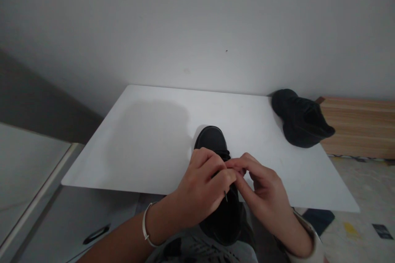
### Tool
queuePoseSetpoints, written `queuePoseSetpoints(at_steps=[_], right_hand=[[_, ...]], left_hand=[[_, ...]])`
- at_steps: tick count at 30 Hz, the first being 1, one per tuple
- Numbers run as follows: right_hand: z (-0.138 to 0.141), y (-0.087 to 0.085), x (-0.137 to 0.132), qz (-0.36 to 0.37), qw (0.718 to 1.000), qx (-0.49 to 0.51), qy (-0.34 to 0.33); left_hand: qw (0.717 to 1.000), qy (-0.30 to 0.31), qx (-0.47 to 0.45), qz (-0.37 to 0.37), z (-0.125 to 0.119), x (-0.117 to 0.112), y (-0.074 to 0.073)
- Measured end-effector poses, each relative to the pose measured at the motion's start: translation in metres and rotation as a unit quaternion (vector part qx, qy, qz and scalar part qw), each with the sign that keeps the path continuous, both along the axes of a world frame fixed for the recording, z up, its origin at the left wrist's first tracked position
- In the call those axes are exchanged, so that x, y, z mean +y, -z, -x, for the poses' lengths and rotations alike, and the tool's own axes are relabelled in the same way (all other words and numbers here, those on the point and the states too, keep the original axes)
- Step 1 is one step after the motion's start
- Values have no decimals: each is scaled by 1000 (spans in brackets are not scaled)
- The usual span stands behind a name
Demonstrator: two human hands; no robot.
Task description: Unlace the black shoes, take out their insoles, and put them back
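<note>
A black shoe stands at the table's front edge, toe pointing away from me, its heel end reaching past the edge toward my lap. Over its lacing area my left hand is closed in a pinch, and a short dark shoelace end pokes out below the fingers. My right hand meets it from the right, thumb and forefinger pressed together close to the left fingertips. What the right fingers grip is hidden, though it lies at the laces. Dark laces show just ahead of the hands.
A second black shoe sits at the right rear corner of the white table. Behind the table rises a pale wall. Wooden boards lie to the right, and a white cabinet is at the lower left.
</note>
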State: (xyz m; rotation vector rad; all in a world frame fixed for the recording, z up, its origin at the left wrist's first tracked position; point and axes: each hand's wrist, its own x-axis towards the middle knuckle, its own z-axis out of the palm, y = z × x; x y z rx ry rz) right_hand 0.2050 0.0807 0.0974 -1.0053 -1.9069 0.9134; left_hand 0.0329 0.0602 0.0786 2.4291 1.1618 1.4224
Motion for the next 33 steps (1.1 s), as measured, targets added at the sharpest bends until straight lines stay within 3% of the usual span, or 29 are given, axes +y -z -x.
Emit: queuePoseSetpoints(at_steps=[9, 14, 23, 33], right_hand=[[-8, -3, 13, 86, 994, 3, -69], [-5, -6, 10, 2, 998, -13, -63], [-6, 5, 9, -135, 983, -124, 6], [-7, 1, 16, -152, 976, -151, 23]], left_hand=[[998, 6, 35, -48, 8, -6, 4], [1000, -7, -10, -25, 9, -8, 8], [1000, -6, -16, -18, 13, -16, 1], [999, 35, -25, 33, 14, -25, 4]])
